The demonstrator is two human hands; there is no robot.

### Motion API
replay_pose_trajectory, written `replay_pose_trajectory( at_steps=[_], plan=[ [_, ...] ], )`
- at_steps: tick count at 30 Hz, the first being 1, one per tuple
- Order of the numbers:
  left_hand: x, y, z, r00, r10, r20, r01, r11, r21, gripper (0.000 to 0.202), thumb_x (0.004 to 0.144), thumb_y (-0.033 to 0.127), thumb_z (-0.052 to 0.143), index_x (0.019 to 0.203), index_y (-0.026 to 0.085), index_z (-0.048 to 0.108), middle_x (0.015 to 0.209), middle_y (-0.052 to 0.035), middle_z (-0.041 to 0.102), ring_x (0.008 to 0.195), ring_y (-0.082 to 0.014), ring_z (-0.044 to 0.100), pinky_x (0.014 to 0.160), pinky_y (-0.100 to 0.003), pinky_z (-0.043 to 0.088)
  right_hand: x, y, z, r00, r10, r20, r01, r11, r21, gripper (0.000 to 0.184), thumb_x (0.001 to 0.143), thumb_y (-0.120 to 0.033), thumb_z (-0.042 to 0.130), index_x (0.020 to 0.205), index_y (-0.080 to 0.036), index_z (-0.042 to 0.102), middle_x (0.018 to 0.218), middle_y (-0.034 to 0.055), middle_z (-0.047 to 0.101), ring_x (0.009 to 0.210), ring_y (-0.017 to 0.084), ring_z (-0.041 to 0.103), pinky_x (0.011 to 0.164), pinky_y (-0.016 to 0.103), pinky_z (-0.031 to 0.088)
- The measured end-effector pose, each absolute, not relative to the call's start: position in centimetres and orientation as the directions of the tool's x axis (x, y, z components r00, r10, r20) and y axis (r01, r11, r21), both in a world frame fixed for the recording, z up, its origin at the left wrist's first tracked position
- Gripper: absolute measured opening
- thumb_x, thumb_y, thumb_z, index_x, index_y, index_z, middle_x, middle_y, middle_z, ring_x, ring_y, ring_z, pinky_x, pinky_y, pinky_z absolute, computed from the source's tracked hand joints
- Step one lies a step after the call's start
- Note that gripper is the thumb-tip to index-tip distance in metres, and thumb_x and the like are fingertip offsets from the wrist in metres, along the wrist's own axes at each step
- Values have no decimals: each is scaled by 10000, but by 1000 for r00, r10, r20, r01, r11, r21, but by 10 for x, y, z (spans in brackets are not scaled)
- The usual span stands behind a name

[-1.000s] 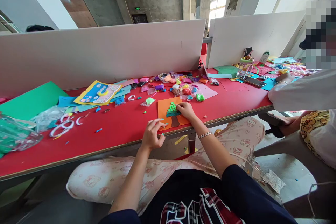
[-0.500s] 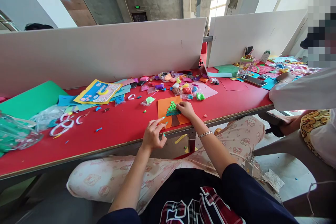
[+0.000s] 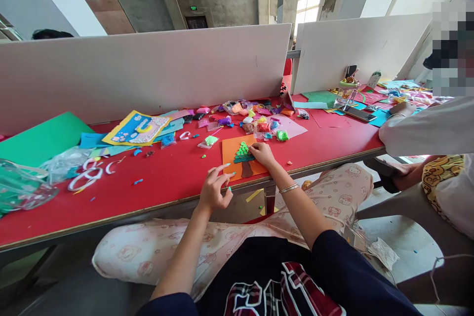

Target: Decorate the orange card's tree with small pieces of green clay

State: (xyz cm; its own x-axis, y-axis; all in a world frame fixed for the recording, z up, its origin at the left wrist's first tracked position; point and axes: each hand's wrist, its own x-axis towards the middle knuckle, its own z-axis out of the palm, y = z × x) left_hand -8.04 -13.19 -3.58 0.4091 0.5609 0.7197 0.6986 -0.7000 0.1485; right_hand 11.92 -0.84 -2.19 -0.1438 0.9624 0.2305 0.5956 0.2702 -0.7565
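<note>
On the red table lies an orange sheet bearing a clay tree with bright green dots, a dark green band and a brown trunk. My right hand rests over the sheet's right side, its fingertips pinched together at the green dots. Whatever those fingertips hold, if anything, is hidden. At the sheet's lower left, my left hand hovers by the table edge with fingers spread and nothing in them. A bag of green clay sits just beyond the sheet.
Several bags of coloured clay lie behind the sheet. To the left are a yellow-and-blue picture card, white paper strips and a clear plastic container. A white partition stands behind. At right, a co-worker's sleeve reaches over the table.
Both hands stay almost where they were. My left hand has shifted very slightly left, and the view has moved a little.
</note>
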Motion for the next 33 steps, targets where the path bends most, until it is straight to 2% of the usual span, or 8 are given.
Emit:
replay_pose_trajectory(
  at_steps=[6, 9, 12, 18, 22, 28, 33],
  plan=[
    [-78, -132, -37, 462, 520, 719, 723, -690, 35, 163, 632, 162, 497, 778, 213, 547, 801, -79, 690, 1096, -318, 608, 913, -474, 414, 119, -9, -21, -134, 965, 224, 595, 259, -761, 334, 850, -361, 495, 640, -147, 642, 632, 47, 632, 592, 134, 516, 554, 249, 309],
    [-78, -132, -39, 461, 552, 695, 734, -677, 51, 205, 631, 186, 506, 817, 205, 589, 748, -66, 673, 1054, -319, 624, 932, -487, 411, 118, -10, -21, -134, 964, 229, 600, 263, -755, 335, 850, -361, 497, 641, -146, 645, 632, 45, 633, 592, 132, 512, 556, 249, 309],
    [-80, -131, -39, 438, 603, 667, 737, -665, 118, 189, 629, 205, 506, 797, 212, 594, 780, -71, 686, 1083, -323, 613, 957, -492, 403, 119, -10, -20, -132, 965, 226, 609, 259, -750, 336, 853, -358, 498, 630, -146, 633, 616, 39, 621, 581, 128, 503, 546, 249, 297],
    [-83, -132, -37, 357, 635, 685, 708, -662, 244, 104, 644, 222, 472, 736, 229, 520, 1070, -97, 701, 1270, -327, 497, 1010, -503, 372, 119, -10, -18, -135, 966, 222, 614, 258, -746, 331, 857, -353, 502, 622, -151, 619, 611, 36, 613, 573, 125, 494, 534, 245, 285],
    [-82, -132, -37, 377, 642, 668, 714, -660, 232, 70, 627, 228, 491, 689, 239, 460, 986, -92, 718, 1206, -333, 545, 981, -506, 386, 119, -11, -18, -144, 967, 209, 599, 253, -759, 339, 861, -354, 494, 621, -150, 619, 613, 40, 614, 565, 126, 489, 528, 250, 280],
    [-80, -132, -36, 400, 612, 683, 706, -681, 196, 145, 608, 193, 503, 661, 242, 377, 910, -82, 720, 1115, -331, 596, 920, -495, 415, 119, -10, -20, -137, 965, 225, 596, 262, -759, 332, 858, -351, 497, 620, -148, 608, 606, 36, 595, 574, 123, 485, 532, 248, 275],
    [-84, -132, -33, 349, 635, 689, 657, -690, 303, 143, 648, 196, 467, 697, 245, 342, 1017, -90, 723, 1192, -311, 555, 926, -472, 421, 119, -10, -18, -141, 965, 220, 605, 260, -753, 333, 857, -356, 500, 612, -153, 597, 605, 32, 595, 575, 121, 484, 536, 246, 278]
  ],
)
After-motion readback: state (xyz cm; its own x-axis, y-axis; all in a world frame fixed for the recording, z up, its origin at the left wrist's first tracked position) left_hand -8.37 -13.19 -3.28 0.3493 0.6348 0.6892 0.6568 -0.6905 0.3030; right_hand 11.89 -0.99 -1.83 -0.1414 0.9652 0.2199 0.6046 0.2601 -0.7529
